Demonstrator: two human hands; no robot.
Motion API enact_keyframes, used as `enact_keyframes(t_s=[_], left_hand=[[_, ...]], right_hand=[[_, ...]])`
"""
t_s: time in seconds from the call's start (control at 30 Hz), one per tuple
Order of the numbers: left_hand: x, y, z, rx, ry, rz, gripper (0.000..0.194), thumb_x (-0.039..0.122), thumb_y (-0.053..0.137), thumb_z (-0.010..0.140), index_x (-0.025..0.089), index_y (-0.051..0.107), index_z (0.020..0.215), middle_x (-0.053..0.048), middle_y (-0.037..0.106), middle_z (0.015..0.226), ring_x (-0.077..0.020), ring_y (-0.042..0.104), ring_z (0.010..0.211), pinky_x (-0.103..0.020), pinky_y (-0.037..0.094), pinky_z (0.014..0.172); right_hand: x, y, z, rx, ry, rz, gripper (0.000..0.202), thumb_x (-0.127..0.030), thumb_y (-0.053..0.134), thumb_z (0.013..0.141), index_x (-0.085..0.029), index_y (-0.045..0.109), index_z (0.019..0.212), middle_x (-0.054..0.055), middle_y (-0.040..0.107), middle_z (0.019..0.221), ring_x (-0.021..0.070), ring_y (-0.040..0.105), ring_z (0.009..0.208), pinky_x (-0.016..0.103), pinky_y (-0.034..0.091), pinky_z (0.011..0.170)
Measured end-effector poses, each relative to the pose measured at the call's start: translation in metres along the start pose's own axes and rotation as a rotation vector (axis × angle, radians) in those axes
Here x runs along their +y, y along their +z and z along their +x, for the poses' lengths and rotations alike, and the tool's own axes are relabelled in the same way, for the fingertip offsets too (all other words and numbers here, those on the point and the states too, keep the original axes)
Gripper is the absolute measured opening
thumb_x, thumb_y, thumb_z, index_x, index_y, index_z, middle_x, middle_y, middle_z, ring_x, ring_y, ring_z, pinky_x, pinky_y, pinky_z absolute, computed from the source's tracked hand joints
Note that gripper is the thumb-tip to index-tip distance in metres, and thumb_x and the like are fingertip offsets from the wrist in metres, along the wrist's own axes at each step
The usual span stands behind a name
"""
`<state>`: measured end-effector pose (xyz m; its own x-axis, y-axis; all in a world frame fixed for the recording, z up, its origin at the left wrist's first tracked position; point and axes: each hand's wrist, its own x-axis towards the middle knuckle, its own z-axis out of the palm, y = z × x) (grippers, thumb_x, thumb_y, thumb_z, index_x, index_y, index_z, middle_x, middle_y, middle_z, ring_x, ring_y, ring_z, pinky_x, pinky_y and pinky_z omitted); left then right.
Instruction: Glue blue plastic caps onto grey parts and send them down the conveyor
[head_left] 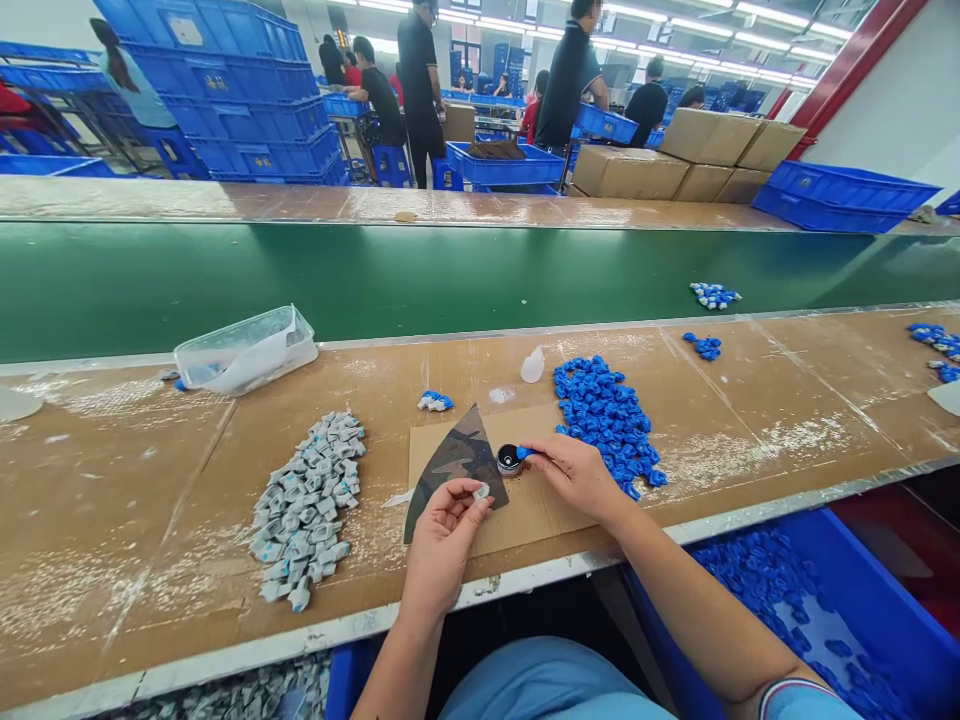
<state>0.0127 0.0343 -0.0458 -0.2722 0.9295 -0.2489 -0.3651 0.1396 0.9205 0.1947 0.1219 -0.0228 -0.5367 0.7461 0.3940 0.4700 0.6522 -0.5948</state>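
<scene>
My left hand pinches a small grey-white piece above a dark triangular sheet. In my right hand a small blue piece is held between thumb and fingers, at the rim of a small round black pot. The pot and the dark sheet rest on a cardboard mat. To the right of the pot lies a heap of blue pieces. A heap of grey pieces lies to the left. Behind the sheet is a small cluster of blue-and-white pieces.
A clear plastic tray stands at the back left, and a whitish lump behind the pot. Beyond runs a green conveyor belt. A blue bin of blue pieces sits below the table edge at right. Several people are in the background.
</scene>
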Motion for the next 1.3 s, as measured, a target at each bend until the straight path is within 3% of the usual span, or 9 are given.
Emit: enact_keyframes(t_s=[1.3], left_hand=[[-0.0037,-0.0025,-0.0022,-0.023,0.014,0.066,0.032,0.035,0.078,0.062,0.017,0.071,0.088,-0.005,0.072,0.083,-0.0151,0.065,0.08,-0.029,0.053,0.081]], right_hand=[[0.0023,0.0011,-0.0013,0.004,0.088,0.022,0.022,-0.022,0.053,0.09,-0.021,0.069,0.106,0.005,0.075,0.098,0.0183,0.07,0.087,0.029,0.054,0.076]])
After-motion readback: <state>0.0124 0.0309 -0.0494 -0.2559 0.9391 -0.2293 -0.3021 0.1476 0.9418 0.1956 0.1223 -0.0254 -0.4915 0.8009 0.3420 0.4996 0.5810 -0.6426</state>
